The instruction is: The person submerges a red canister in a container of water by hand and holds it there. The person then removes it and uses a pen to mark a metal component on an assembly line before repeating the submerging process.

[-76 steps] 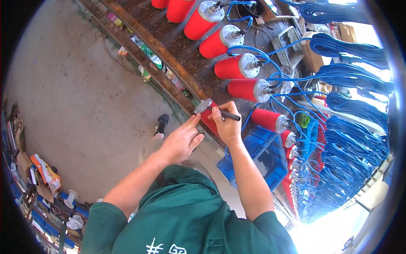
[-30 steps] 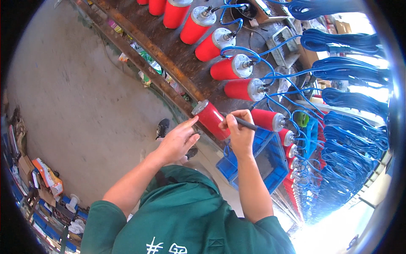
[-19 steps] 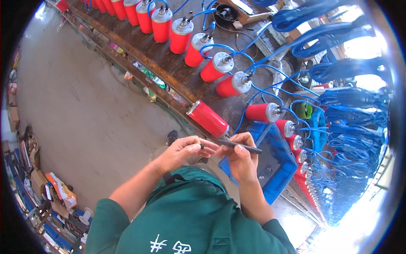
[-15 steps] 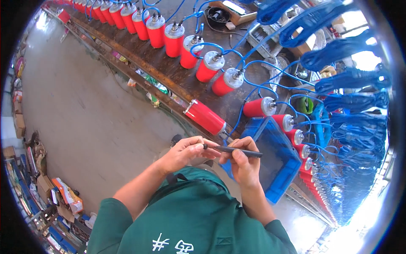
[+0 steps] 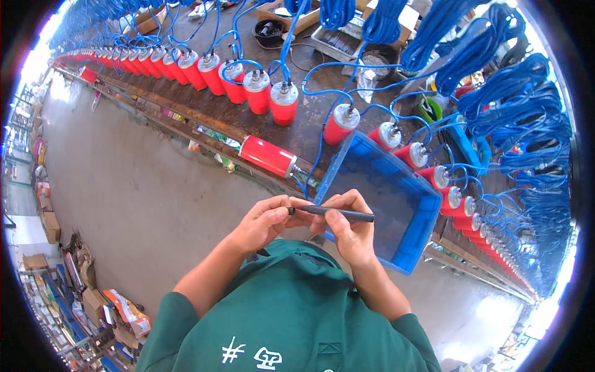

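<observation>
My right hand (image 5: 350,224) holds a slim black pen-like tool (image 5: 339,213) level in front of my chest. My left hand (image 5: 263,221) pinches the tool's left tip between thumb and fingers. Just beyond my hands a red cylinder (image 5: 268,155) with a metal end lies on its side at the edge of the dark workbench (image 5: 310,127). A blue plastic bin (image 5: 381,192) stands right behind my right hand, overhanging the bench edge.
A long row of upright red cylinders (image 5: 257,90) with blue cables (image 5: 496,93) runs along the bench to both sides. Bundles of blue cable hang at the right. The grey concrete floor (image 5: 124,204) lies at the left, with boxes (image 5: 118,307) at its edge.
My hands have left the lying red cylinder and come together at my chest around the black tool. The view has swung left, showing more of the row and the blue bin.
</observation>
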Motion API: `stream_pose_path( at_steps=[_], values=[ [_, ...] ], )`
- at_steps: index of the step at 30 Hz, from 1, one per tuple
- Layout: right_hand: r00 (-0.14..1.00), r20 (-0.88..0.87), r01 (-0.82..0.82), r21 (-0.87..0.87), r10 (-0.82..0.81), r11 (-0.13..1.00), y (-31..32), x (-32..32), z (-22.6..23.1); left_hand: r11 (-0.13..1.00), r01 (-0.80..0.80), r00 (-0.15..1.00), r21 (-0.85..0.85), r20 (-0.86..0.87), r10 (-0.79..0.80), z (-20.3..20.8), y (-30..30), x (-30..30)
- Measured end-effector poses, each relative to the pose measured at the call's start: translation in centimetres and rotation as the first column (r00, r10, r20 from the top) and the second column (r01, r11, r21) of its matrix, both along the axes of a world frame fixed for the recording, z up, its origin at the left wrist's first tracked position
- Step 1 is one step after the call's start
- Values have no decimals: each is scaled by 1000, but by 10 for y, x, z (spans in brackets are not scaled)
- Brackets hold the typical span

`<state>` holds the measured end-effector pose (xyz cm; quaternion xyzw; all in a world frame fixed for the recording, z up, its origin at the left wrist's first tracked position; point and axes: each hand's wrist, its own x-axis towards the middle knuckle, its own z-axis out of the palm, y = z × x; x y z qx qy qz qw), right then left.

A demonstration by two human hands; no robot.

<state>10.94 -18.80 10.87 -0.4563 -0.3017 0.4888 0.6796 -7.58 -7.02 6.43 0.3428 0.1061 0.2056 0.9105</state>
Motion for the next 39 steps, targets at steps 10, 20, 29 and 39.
stream_pose_path(
  at_steps=[10, 20, 29, 39],
  values=[
    [997, 66, -32, -101, 39, 994, -23, 15, 9, 976, 80, 986, 202, -161, -47, 20, -14, 17],
    [995, -95, -39, -60, 34, 997, -36, 24, -10, 725, 151, 982, 672, -185, -34, 31, -13, 28],
    [981, -191, -49, -101, 29, 994, -80, 48, -3, 405, 282, 959, 870, -264, -101, 41, 1, 40],
    [953, -135, 263, -71, -271, 962, -111, 36, -2, 426, 421, 907, 800, -375, -192, 29, 8, 42]
  ],
)
